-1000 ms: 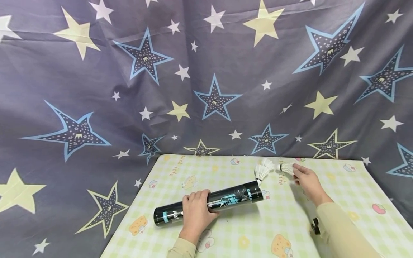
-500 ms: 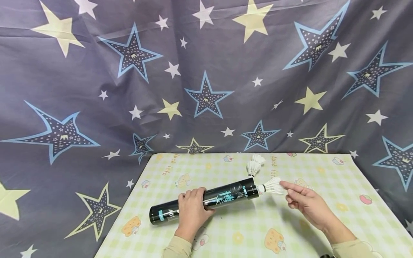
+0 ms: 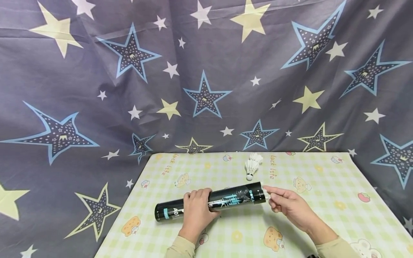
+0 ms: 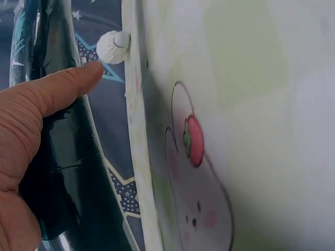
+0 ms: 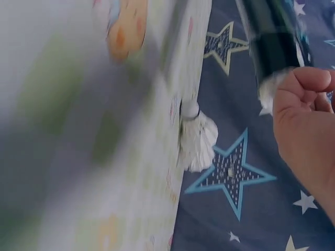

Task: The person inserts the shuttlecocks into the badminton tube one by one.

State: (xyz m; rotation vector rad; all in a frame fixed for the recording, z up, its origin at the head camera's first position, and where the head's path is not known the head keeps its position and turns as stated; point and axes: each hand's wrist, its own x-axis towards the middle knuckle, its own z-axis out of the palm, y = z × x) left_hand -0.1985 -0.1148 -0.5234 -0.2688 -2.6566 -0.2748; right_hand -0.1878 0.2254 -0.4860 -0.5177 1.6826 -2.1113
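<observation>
My left hand (image 3: 197, 211) grips a black shuttlecock tube (image 3: 237, 196) around its middle. The tube lies slanted over the table, its mouth facing right. In the left wrist view, the thumb (image 4: 68, 86) lies along the dark tube. At the mouth, my right hand (image 3: 292, 207) pinches the feather end of a shuttlecock (image 3: 266, 194); most of it is hidden inside the tube. White feathers also show beside the right fingertips in the right wrist view. Behind the tube's mouth, two white shuttlecocks (image 3: 250, 168) lie on the table, one nested in the other.
A green-and-white checked cloth with cartoon prints covers the table (image 3: 238, 229). Behind it hangs a dark curtain (image 3: 193, 57) patterned with stars, meeting the table's far edge.
The right hand has brought a shuttlecock from the far right to the tube's mouth and moved it left into the tube. The left hand keeps its grip on the tube.
</observation>
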